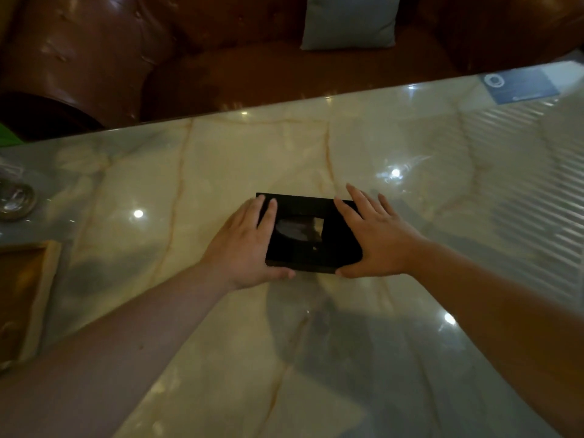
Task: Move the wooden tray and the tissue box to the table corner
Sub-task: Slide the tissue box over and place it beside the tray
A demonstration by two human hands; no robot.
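Note:
A black tissue box [311, 248] with a rectangular opening on top sits in the middle of the glossy marble table [221, 172]. My left hand [246, 245] presses against its left end, fingers over the top edge and thumb at the near side. My right hand [379, 238] clasps its right end the same way. Whether the box is lifted or resting on the table is unclear. The wooden tray [28, 295], light-rimmed with a darker inside, lies at the left edge of the view, partly cut off.
A glass ashtray [15, 197] stands at the far left of the table. A blue card [521, 83] lies at the far right corner. Behind the table is a brown leather sofa [158, 42] with a grey cushion [349, 22].

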